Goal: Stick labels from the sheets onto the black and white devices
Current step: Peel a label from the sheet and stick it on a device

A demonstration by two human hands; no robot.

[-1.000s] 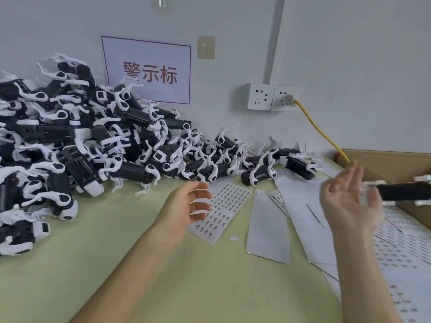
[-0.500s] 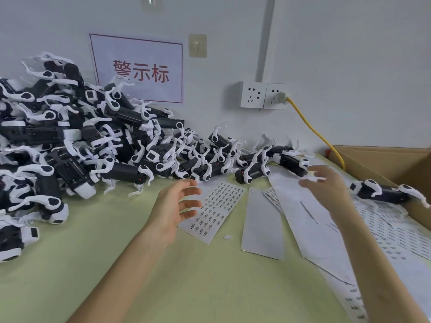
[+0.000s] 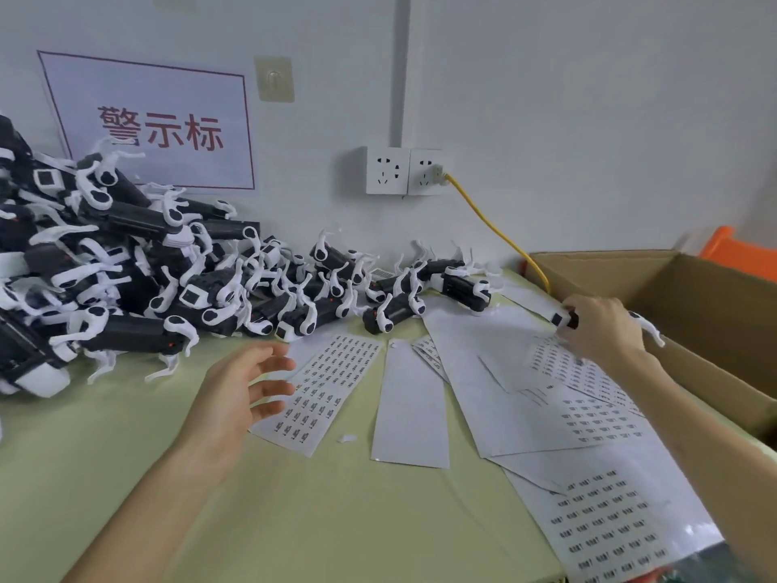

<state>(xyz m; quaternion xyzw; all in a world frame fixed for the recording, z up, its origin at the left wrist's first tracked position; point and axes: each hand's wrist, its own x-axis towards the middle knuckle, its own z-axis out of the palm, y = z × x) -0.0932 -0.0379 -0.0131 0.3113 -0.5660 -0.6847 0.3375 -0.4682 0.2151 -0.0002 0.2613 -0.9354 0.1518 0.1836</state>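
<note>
A big pile of black and white devices fills the left and back of the green table. My right hand grips one device at the cardboard box's near edge; its dark end pokes out left of my fingers and a white clip shows on the right. My left hand hovers open over the table, fingers spread, just left of a label sheet. More label sheets lie overlapped at the right, under my right forearm. A blank backing strip sits between them.
An open cardboard box stands at the right edge. A yellow cable runs from the wall socket down behind the box. A sign with red characters hangs on the wall. Something orange shows behind the box.
My right hand, open half a second ago, has reached right and closed round the device lying by the box edge. The left hand has stayed open in about the same place.
</note>
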